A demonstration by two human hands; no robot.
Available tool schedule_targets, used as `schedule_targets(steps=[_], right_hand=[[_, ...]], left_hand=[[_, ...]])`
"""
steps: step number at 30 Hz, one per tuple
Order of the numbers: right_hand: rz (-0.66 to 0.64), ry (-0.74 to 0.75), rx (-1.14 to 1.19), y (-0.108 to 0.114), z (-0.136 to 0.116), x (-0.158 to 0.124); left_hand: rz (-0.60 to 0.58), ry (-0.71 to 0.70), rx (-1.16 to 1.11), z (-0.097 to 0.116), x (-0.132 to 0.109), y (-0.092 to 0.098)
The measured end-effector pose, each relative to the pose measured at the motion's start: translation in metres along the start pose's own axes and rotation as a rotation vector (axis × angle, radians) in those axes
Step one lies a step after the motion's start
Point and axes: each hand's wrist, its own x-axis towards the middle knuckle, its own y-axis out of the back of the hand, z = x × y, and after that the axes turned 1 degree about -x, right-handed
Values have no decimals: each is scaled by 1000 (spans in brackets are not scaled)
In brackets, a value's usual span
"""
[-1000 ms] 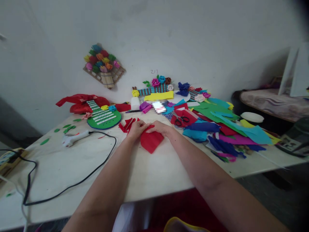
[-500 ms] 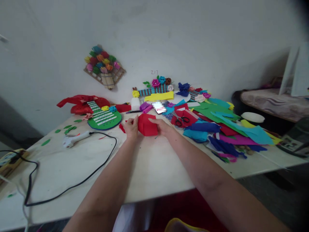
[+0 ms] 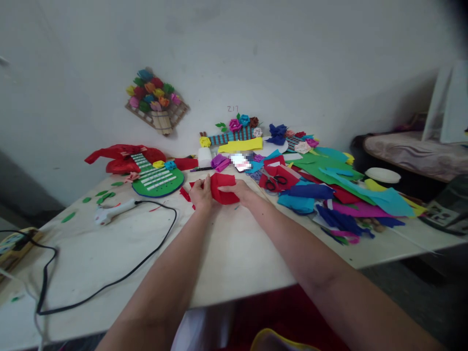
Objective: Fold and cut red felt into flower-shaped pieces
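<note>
A red sheet of crepe-like paper is held between both hands over the middle of the table. My left hand pinches its left edge, thumb uppermost. Across its right side lies my right hand, the thumb on top and the other fingers out of sight beneath. The sheet bulges and bends between them. Small red paper scraps lie just left of my left hand. Black-handled scissors rest on red paper to the right, and a phone lies behind the hands.
On the left lie a white glue gun with its black cord looping over the table, and a green guitar-shaped board. Coloured paper is heaped at right beside a white bowl. Paper flowers hang on the wall.
My right hand has slid left over the red paper, its thumb now further in. The paper has gone from nearly flat to curved. My left hand keeps its pinch.
</note>
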Motion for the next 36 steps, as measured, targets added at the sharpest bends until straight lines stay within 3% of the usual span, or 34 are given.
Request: schedule_targets(steps=[3,9,19,26,32,36], right_hand=[[107,36,-40,-2,1,3],[124,30,-75,-1,-2,2],[-26,51,-178,5,-4,-1],[-83,76,-235,7,-1,1],[-88,50,-157,7,-5,-3],[3,54,-173,4,-8,-5]], left_hand=[[-11,12,10,0,0,0],[-96,45,153,4,1,8],[-275,-16,418,17,4,23],[-369,-68,452,20,5,25],[-345,-106,407,16,5,23],[-324,-111,356,14,6,21]])
